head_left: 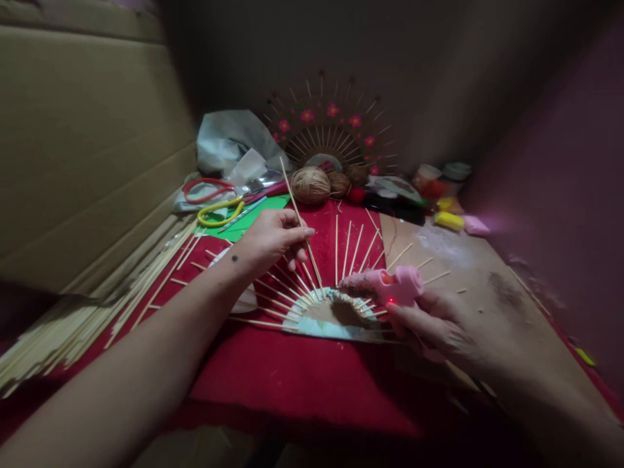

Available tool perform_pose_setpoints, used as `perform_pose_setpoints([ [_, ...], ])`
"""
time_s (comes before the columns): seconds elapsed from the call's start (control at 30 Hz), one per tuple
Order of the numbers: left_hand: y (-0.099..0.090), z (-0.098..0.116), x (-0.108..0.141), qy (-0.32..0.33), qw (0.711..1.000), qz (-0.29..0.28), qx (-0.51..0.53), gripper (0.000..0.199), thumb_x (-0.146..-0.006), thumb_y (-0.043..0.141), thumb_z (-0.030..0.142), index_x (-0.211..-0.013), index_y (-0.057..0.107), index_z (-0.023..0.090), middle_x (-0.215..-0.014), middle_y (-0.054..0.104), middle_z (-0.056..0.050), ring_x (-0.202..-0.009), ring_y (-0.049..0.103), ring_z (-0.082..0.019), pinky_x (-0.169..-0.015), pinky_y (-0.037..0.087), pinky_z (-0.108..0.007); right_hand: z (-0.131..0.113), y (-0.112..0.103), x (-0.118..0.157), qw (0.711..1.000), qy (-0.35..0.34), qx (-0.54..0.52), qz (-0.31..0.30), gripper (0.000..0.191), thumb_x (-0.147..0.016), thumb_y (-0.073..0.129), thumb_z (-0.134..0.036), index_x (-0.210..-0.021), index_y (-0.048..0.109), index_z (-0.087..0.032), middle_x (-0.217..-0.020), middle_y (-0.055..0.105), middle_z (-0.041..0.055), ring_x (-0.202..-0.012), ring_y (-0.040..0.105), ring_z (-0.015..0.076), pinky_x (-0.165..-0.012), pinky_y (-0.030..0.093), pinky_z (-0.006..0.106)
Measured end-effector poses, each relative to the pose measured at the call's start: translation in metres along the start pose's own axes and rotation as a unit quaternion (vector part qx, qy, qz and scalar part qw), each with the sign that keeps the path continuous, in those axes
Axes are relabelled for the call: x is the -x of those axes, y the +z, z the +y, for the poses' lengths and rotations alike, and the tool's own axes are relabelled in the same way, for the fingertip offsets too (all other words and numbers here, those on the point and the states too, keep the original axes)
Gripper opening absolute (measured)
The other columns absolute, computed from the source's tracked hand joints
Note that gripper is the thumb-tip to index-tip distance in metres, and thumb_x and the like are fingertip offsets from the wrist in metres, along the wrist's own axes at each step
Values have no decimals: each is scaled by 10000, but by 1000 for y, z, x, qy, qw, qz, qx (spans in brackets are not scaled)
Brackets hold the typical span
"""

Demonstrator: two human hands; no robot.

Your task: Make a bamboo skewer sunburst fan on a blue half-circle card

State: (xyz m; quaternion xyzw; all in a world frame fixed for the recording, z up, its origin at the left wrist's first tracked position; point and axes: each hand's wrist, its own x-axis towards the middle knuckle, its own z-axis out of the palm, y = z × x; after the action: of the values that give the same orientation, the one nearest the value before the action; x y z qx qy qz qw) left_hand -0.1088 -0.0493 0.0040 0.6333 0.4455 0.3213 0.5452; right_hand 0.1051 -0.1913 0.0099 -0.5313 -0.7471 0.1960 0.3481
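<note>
Two bare forearms, no sleeves, small dark mark on left wrist (234,258)

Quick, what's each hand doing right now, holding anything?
Left hand: closed, pinching a thin wooden stick over the half-circle fan piece.
Right hand: closed around a pink glue gun, nozzle pointing at the sticks.

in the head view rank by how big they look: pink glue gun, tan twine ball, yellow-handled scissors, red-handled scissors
1. Pink glue gun, in the right hand; nearest the camera, which inflates it.
2. Yellow-handled scissors.
3. Red-handled scissors, partly hidden, so unsure against the yellow pair.
4. Tan twine ball.
</note>
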Motion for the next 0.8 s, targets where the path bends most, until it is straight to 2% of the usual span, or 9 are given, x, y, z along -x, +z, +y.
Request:
perform_pose_setpoints([
  [0.1, 1, 0, 0, 7, 1000, 3, -5, 154, -808, 603, 183, -686, 513, 155, -444, 597, 3, -311, 514, -105, -317, 401, -210, 3, 5, 0, 999, 14, -24, -47, 277, -925, 482, -369, -867, 729, -259, -585, 621, -6, -459, 519, 125, -410, 372, 248],
  [0.2, 1, 0, 0, 17, 1000, 4, -14, 154, -820, 589, 168, -684, 521, 148, -436, 592, 3, -318, 531, -108, -314, 387, -201, -1, 0, -3, 996, 19, -1, -82, 214, -901, 531, -310, -962, 729, -255, -570, 624, -11, -443, 523, 124, -384, 367, 235],
  [0.33, 2, 0, 0, 25, 1000, 1, -17, 153, -827, 589, 155, -688, 525, 144, -427, 585, 10, -311, 523, -100, -324, 402, -200, -8, -11, -8, 991, 7, 48, -127, 225, -874, 530, -213, -949, 738, -255, -543, 624, -13, -433, 538, 126, -346, 358, 214],
  [0.47, 3, 2, 1, 14, 1000, -3, -20, 146, -838, 576, 134, -701, 525, 138, -436, 584, 11, -320, 515, -81, -346, 411, -185, -10, -14, -9, 989, 29, 53, -136, 244, -861, 514, -221, -918, 750, -250, -722, 714, 17, -562, 632, 163, -386, 425, 213],
  [0.63, 3, 1, 1, 17, 999, -9, -25, 146, -844, 564, 129, -703, 524, 138, -442, 575, 9, -331, 510, -85, -361, 420, -195, -10, -11, -4, 987, 64, 11, -150, 262, -860, 510, -279, -938, 759, -265, -657, 701, 13, -586, 646, 187, -476, 511, 243],
  [0.8, 3, -2, 0, 20, 999, -13, -26, 122, -844, 574, 137, -729, 532, 141, -442, 573, 10, -329, 505, -92, -355, 411, -200, -11, -8, 2, 986, 92, -34, -136, 304, -850, 513, -272, -1062, 730, -294, -784, 735, 15, -639, 667, 188, -529, 540, 250],
])
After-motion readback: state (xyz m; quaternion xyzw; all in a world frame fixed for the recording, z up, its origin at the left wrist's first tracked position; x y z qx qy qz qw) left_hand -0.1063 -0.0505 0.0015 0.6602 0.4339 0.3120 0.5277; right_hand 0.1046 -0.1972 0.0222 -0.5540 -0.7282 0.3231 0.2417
